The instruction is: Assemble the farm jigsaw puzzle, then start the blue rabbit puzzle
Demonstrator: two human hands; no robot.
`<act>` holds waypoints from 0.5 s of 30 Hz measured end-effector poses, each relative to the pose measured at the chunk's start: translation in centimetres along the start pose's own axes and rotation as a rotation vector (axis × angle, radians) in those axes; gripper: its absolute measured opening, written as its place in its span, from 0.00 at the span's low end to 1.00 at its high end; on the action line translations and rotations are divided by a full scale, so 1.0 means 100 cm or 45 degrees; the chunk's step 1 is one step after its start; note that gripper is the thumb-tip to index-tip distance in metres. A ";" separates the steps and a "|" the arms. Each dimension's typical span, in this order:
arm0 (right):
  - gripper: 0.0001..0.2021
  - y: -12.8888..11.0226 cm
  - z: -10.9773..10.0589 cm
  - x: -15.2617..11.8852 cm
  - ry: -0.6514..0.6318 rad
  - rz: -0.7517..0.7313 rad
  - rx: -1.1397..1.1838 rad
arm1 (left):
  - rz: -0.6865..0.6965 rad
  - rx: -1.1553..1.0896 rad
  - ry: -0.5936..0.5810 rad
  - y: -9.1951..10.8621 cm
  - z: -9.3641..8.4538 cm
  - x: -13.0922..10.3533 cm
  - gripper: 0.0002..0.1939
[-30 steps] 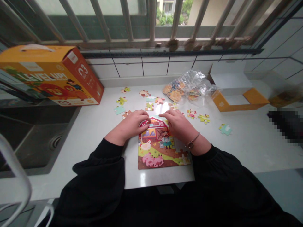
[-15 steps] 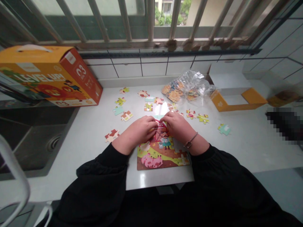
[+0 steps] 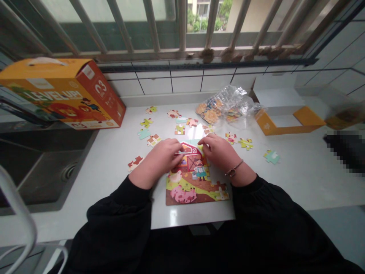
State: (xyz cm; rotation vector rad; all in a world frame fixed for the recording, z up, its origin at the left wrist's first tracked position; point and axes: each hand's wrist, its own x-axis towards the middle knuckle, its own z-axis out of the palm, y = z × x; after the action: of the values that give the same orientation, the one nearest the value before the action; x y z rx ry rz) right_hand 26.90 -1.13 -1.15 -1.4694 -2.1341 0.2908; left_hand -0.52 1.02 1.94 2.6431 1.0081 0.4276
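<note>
A partly assembled jigsaw puzzle (image 3: 189,184) lies flat on the white counter, showing a red barn, a farmer, a hen and a pink pig. My left hand (image 3: 163,158) rests over its upper left side, thumb and fingers apart beside the barn. At the upper right edge is my right hand (image 3: 218,150), its fingertips touching the puzzle near the barn roof; some of its fingers are hidden underneath. Neither hand visibly holds a piece. Several loose pieces lie beyond, including a cow-patterned piece (image 3: 135,163) left of my left hand and a teal piece (image 3: 272,156) far right.
A clear plastic bag (image 3: 228,104) of more pieces lies by the wall, beside an opened orange-and-white box (image 3: 288,129). An orange carton (image 3: 65,95) stands at the back left, over the edge of a dark sink (image 3: 42,171). Window bars rise behind.
My hands have drawn apart, the left moving left and the right slightly right. More of the barn now shows between them. The loose pieces stay where they were.
</note>
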 end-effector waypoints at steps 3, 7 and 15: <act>0.12 0.005 -0.005 0.000 0.084 0.088 0.015 | -0.387 0.235 0.175 -0.030 -0.011 -0.009 0.10; 0.12 0.009 -0.014 0.001 0.223 0.232 0.005 | -0.662 0.393 0.096 -0.064 -0.019 -0.020 0.16; 0.12 0.015 -0.027 0.001 0.256 0.512 -0.042 | -0.762 0.307 0.045 -0.072 -0.027 -0.022 0.16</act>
State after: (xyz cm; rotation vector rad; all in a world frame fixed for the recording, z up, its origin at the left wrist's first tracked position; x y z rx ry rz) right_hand 29.53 -0.76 0.44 -1.8588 -1.6850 0.2394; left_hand -7.36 5.11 1.45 2.3547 1.8741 0.2228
